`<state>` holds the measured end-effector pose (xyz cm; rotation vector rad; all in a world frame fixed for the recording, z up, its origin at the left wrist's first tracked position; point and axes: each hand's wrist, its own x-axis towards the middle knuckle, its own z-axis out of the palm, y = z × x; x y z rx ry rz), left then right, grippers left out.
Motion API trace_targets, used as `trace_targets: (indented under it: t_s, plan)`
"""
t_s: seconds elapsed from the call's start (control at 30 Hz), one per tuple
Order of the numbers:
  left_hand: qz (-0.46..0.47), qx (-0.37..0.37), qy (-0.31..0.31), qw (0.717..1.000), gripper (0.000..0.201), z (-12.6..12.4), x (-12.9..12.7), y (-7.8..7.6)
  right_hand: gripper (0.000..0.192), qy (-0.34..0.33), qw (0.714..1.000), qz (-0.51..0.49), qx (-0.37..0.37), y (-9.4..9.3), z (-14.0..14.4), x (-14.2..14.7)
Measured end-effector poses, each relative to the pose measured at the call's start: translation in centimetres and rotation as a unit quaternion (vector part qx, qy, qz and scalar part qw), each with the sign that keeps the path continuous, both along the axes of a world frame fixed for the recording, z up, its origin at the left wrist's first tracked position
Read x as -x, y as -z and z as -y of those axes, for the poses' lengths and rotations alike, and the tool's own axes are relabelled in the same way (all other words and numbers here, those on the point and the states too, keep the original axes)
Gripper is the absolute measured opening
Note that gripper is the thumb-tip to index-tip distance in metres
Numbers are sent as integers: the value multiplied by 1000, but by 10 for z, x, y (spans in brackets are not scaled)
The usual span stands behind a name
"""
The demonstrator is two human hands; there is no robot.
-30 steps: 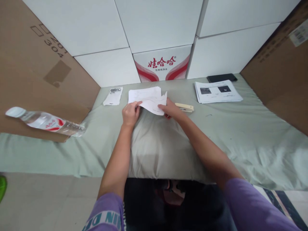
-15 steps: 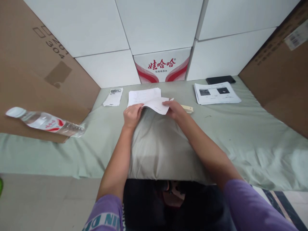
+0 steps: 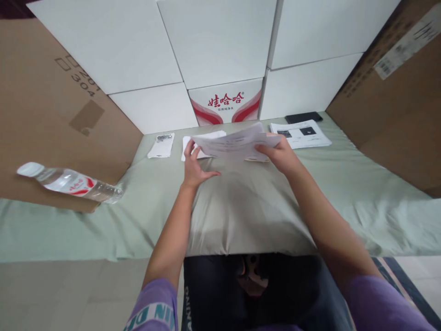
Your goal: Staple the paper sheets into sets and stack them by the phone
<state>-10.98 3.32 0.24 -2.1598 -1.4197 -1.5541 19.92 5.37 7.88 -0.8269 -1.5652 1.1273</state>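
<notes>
My right hand [image 3: 283, 155] pinches the right end of some printed paper sheets [image 3: 234, 143], thumb on top, holding them raised above the cloth. At the sheets' left end is my left hand [image 3: 195, 169], its thumb stretched out to the right and its fingers apart. Whether those fingertips touch the paper edge I cannot tell. Beneath the raised sheets lies a white paper stack [image 3: 186, 151], partly covered. A cream-coloured object [image 3: 257, 160] peeks out below the sheets near my right hand, mostly hidden.
A second printed stack [image 3: 315, 138] lies at the right, with a flat black object [image 3: 303, 117] behind it. Small dark items rest on a white card [image 3: 161, 146] at the left. A water bottle [image 3: 74, 182] is at far left. White boxes [image 3: 220, 41] and cardboard walls [image 3: 41, 101] enclose the surface.
The sheets have been lifted and spread wider, moving to the right with my right hand. My left hand has loosened from a pinch, its thumb swinging away. The view has shifted slightly.
</notes>
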Motion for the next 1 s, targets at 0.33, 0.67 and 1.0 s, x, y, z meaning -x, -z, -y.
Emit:
trace_targets:
  t_s: [0.33,0.67,1.0]
  plan:
    - [295,201,129,925,52,18,-72,5,43,94,992,-23,79,78,10,-26]
    - [381,217,139,888,61,17,-78,5,40,100,993,-10,56,64,16,-25]
    - [321,257,123,903,61,13,-75,24,40,84,995,-21,51,79,19,-15]
